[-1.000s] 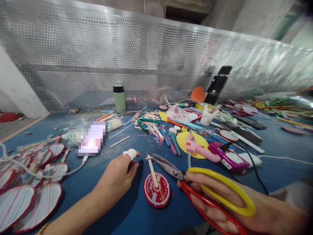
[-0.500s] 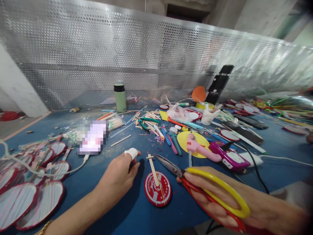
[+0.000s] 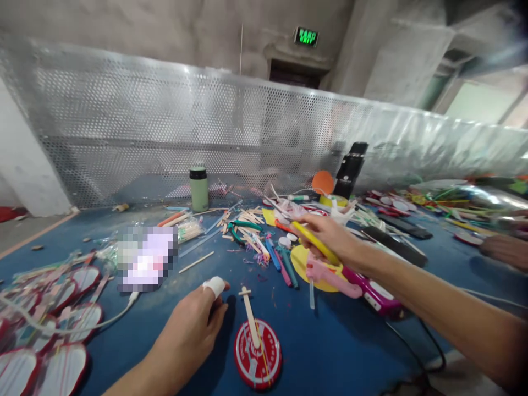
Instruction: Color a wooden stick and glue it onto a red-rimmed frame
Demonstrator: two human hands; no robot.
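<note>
My left hand rests on the blue table with its fingers curled loosely and a white bandage on the fingertip, just left of a red round disc. A wooden stick lies across that disc. My right hand is stretched out over the middle of the table, above the pink glue gun and a yellow paper circle. It is closed on the yellow-handled scissors; only the yellow handle shows.
A green bottle and a black bottle stand by the perforated metal wall. Sticks, markers and green pliers litter the middle. Red-rimmed discs pile at the left. Another person's hand shows at the right.
My right hand has lifted the scissors from beside the red disc and carried them away over the glue gun. The camera has tilted up. My left hand has stayed put.
</note>
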